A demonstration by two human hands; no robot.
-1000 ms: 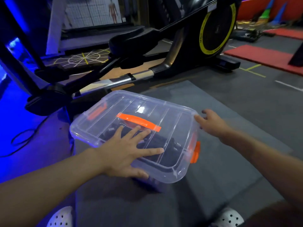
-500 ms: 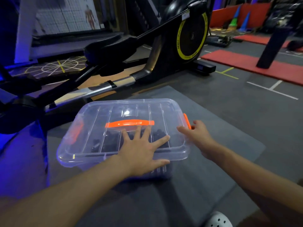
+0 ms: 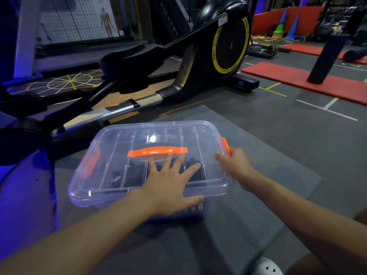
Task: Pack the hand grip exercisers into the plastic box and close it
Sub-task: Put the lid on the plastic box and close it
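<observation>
- Here, the plastic box (image 3: 224, 187) is sitting on a grey mat (image 3: 268, 171), with its clear lid (image 3: 168, 132) lying over the top.
- The hand grip exercisers (image 3: 139, 173) are lying inside the box, showing as dark shapes through the lid; a metal spring coil (image 3: 117, 178) is catching light among them.
- The left hand (image 3: 166, 187) is pressing flat on the near half of the lid, fingers straight and spread, gripping nothing; its thumb is reaching over the box's near rim.
- Its fingertips (image 3: 152, 160) are stopping just short of the orange handle (image 3: 156, 151), which is lying flat across the middle of the lid.
- The right hand (image 3: 236, 165) is touching the box's right end, one finger lying on the lid's corner and the hand meeting the lower end of the right orange latch (image 3: 225, 144).
- Whether that hand is curling round the latch or only resting against it, I cannot tell, since its other fingers are hidden.
- That latch is standing flared out from the box's right end rather than lying flush.
- The left orange latch (image 3: 93, 161) is showing through the plastic at the box's opposite end.
- A black exercise machine (image 3: 230, 44) with a yellow-ringed wheel is standing beyond the box's far side, its silver rail (image 3: 123, 109) running close behind the box.
- A red mat (image 3: 297, 78) is lying well beyond the box to the far right.
- A white perforated shoe (image 3: 266, 267) is showing nearer the camera than the box, at the lower right.
</observation>
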